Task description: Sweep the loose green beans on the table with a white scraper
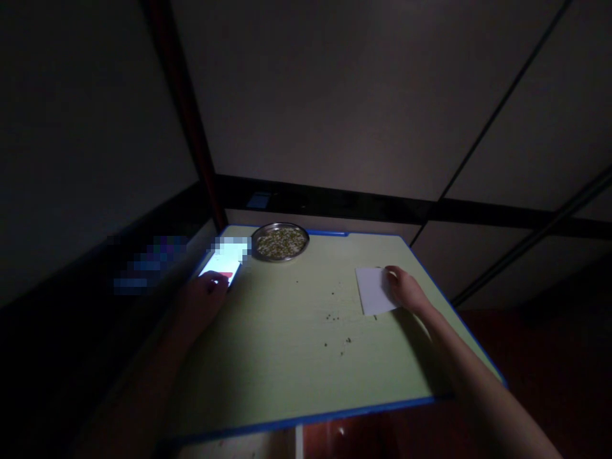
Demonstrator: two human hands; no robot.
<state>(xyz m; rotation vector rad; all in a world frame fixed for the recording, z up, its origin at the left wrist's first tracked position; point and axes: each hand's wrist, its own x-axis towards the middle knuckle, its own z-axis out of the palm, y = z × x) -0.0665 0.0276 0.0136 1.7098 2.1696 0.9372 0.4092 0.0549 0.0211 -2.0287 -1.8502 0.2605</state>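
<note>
A white square of card or folded paper (375, 292) is at the right side of the pale green table. My right hand (404, 290) closes on its right edge, fingers curled over it. At the left, a phone (224, 260) with a bright screen lies near the table's edge, part of it pixelated. My left hand (210, 296) is at the phone's lower end, fingers bent and mostly in deep shadow; whether they grip it cannot be made out. Small dark grains (333, 317) lie scattered on the table between my hands.
At the back left stands a round metal plate (280, 245) of green and whitish bits, beside the phone. The table (282, 357) has a blue rim. Behind it rises a panelled wall (325, 108) with a dark band. The room is dim.
</note>
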